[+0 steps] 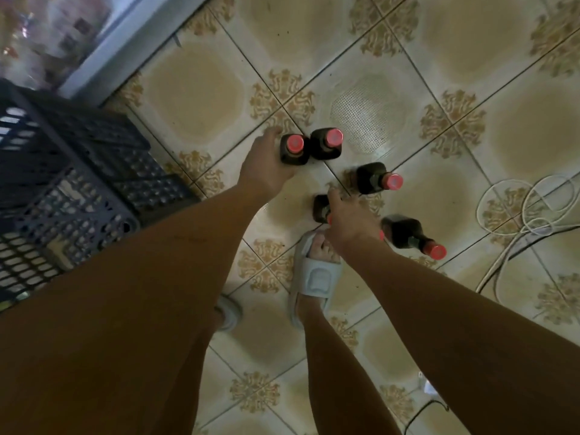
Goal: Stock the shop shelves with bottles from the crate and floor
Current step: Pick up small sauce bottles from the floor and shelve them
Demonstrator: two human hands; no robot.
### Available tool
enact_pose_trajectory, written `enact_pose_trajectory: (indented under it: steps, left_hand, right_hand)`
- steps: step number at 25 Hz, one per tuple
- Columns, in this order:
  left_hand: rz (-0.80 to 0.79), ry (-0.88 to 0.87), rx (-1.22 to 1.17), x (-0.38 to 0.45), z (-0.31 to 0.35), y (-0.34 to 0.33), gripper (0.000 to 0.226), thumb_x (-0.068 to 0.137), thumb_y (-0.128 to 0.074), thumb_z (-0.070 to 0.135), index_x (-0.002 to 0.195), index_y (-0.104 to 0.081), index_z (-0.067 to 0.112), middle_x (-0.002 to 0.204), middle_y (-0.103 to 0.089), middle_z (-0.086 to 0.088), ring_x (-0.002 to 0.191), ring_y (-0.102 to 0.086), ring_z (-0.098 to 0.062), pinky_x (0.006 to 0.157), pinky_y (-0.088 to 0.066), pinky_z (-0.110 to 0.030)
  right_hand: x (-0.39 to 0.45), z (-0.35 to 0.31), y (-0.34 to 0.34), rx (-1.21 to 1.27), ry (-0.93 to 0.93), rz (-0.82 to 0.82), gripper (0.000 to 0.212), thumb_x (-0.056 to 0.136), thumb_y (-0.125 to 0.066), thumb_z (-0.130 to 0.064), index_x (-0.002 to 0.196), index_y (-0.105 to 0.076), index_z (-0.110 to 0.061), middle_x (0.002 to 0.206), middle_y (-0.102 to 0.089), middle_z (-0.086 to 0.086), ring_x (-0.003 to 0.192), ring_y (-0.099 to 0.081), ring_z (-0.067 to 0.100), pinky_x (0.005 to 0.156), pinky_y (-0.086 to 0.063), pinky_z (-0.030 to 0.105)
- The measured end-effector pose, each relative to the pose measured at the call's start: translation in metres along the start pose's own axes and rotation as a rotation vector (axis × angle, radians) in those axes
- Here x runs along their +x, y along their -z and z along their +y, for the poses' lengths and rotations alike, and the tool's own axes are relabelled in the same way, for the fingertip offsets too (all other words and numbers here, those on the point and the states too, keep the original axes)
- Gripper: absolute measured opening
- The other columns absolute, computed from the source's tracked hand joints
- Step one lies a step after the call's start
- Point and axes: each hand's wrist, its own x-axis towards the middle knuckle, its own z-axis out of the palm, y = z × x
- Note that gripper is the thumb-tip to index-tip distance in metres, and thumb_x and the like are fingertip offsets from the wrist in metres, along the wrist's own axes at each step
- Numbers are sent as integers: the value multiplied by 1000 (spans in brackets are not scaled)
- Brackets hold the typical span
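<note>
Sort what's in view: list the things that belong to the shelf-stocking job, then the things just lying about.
Belongs to the job:
- five dark glass bottles with red caps standing on the floor
- dark blue perforated plastic crate
- left hand gripping one bottle
- right hand on another

Just lying about:
- coiled white cable
- patterned tile floor
- pale grey slide sandal

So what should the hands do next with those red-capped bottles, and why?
Probably lift. The left hand already grips one bottle, and the right hand is on another bottle, both standing on the tiled floor. Three more wait nearby, so raising these two towards the shelves seems the natural next move.
</note>
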Motion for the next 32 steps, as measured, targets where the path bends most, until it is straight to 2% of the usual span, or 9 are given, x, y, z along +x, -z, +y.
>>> enact_pose_trajectory:
  steps: [5,8,12,15,18,23,26,29,32]
  left_hand:
    - [62,-75,-104,26,1,-30,57,84,-74,15,135,-50,19,135,-56,-5,122,-52,-21,93,-35,-20]
    - [152,-39,-125,31,1,-36,33,86,-69,13,118,-60,16,118,-64,-7,106,-57,-23,82,-37,-23]
    - [184,-52,-117,23,-12,-22,27,87,-69,19,113,-61,15,111,-63,-6,95,-54,-19,78,-38,-26]
    - [266,-62,-147,7,-20,3,30,87,-70,28,112,-58,15,107,-64,-5,93,-59,-23,78,-47,-34]
    - [273,-52,-281,-13,-26,46,35,84,-74,29,107,-50,20,104,-67,-3,91,-63,-23,79,-53,-37]
    - [259,-159,-550,-39,-28,148,25,85,-73,10,90,-49,16,82,-66,3,78,-62,-9,74,-49,-21]
    - [255,-184,-585,-53,-23,215,18,91,-66,11,103,-54,16,91,-63,4,81,-57,-4,65,-44,-8]
    - [282,-211,-598,-68,-20,275,27,91,-65,11,113,-51,17,95,-64,4,82,-60,-2,70,-47,-13]
    - [382,-227,-634,-87,-20,334,25,92,-64,13,115,-54,14,93,-63,6,78,-59,3,67,-47,-13]
  right_hand:
    - [18,10,-15,-31,81,27,48,94,-58,-9,137,-38,-17,115,-59,20,103,-60,40,67,-41,40]
    - [15,12,-25,48,119,92,35,95,-54,-8,129,-45,-15,107,-63,19,94,-62,37,70,-50,43]
    - [11,11,-21,222,94,125,30,94,-56,-18,123,-56,-15,104,-66,16,93,-63,35,81,-56,47]
    - [3,2,-4,412,102,213,21,88,-64,-21,106,-67,-11,95,-69,13,89,-63,32,78,-53,40]
    - [-16,-13,23,635,69,279,13,83,-71,-21,93,-71,-13,84,-70,5,80,-65,23,70,-52,35]
    - [-50,-62,90,970,92,322,24,82,-79,-22,104,-73,-12,82,-68,-8,72,-62,2,63,-48,13]
    - [-68,-105,135,1115,166,350,27,81,-80,-23,106,-73,-14,89,-72,-10,81,-67,-2,79,-55,19]
    - [-86,-146,184,1160,269,387,26,85,-76,-18,108,-72,-8,90,-70,-4,66,-61,-13,67,-48,5]
    - [-103,-190,234,1091,407,424,16,87,-74,-20,98,-73,-10,83,-64,-3,62,-58,-10,66,-46,7]
